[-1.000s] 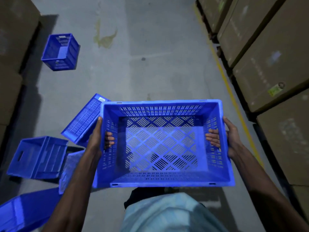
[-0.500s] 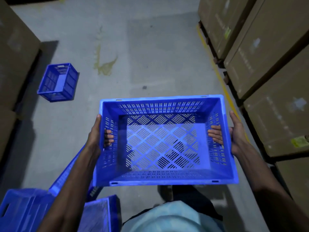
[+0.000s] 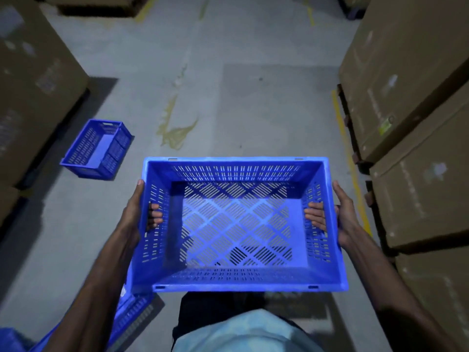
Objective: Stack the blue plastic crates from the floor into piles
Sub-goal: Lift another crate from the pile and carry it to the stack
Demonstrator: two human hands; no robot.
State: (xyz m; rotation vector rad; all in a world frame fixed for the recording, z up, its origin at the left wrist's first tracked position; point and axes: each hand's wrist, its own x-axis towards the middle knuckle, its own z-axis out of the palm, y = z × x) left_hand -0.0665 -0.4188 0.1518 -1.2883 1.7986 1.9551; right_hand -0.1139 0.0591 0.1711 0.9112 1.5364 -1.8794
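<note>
— Where's the blue plastic crate (image 3: pixel 238 224)?

— I hold it level in the air over the concrete floor (image 3: pixel 228 102), open side up. My left hand (image 3: pixel 133 217) and right hand (image 3: pixel 342 214) each have their grip closed through a side handle slot.

— Anything around?

— A second blue crate (image 3: pixel 97 148) stands on the floor at the left; cardboard cartons (image 3: pixel 411 102) line the right.

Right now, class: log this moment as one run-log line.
left hand: grips held crate | right hand: grips it | state: carried upright, empty | second crate: floor, left

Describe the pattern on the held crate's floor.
Diamond lattice of slotted vents in the held crate, seen in the head view.
</note>
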